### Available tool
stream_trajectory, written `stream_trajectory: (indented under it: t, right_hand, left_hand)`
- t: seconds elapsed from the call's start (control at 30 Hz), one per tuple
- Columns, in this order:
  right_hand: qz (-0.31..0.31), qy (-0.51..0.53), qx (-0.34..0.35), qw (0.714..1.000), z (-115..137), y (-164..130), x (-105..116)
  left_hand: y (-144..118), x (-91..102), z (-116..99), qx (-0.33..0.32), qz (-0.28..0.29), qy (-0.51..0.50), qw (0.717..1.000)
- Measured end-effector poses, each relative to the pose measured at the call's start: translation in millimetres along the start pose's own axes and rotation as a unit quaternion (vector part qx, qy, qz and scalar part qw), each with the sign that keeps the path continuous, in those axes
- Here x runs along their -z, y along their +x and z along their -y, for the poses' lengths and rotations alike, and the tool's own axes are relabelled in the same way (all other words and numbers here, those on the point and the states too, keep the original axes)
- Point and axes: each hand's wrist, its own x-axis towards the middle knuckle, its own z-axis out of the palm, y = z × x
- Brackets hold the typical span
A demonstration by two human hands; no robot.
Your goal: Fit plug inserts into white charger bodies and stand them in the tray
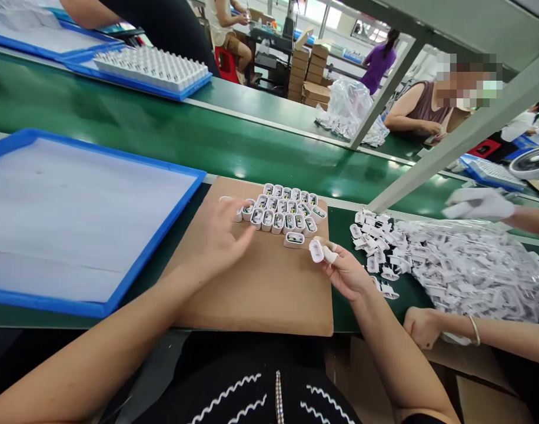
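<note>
small white oval plug shell (316,251), open hollow end, pinched in right hand (346,272)

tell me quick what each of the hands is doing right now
Left hand: open, fingers spread, empty, over the brown board beside the rows of white housings.
Right hand: closed on one white housing at its fingertips.

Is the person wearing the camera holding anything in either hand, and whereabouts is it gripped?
The right hand pinches one small white plastic shell between its fingertips, by the shell's lower end. The left hand holds nothing; it hovers open beside the rows of shells.
</note>
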Motion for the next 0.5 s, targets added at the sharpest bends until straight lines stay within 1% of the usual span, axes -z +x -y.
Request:
stream_trajectory:
  t: [0.07,0.13,0.2,0.27,0.33,0.4,0.5]
  right_hand:
    - [-0.008,-0.005,0.021,1.0,-2.0,-1.4,1.7]
    - [-0.025,-0.01,0.042,0.999,-4.5,-2.7,4.0]
    - [-0.041,-0.024,0.066,0.997,-8.1,-4.7,6.8]
    - [-0.063,-0.051,0.097,0.992,-12.9,-7.4,10.2]
    - [-0.088,-0.088,0.129,0.984,-18.5,-10.5,13.9]
    - [-0.108,-0.119,0.147,0.976,-23.8,-13.1,17.8]
    - [-0.133,-0.13,0.139,0.973,-28.7,-15.3,22.8]
  left_hand:
    - [-7.7,-17.8,-23.2,-0.037,0.068,-0.067,0.995]
    - [-12.5,-38.8,-35.9,-0.049,0.114,-0.108,0.986]
    - [-13.6,-56.7,-39.7,-0.05,0.134,-0.126,0.982]
    - [-11.5,-68.1,-39.4,-0.043,0.137,-0.135,0.98]
    - [-8.0,-73.4,-39.2,-0.031,0.131,-0.143,0.98]
    - [-5.5,-74.5,-40.8,-0.02,0.124,-0.149,0.981]
    - [-6.8,-72.1,-45.0,-0.008,0.127,-0.173,0.977]
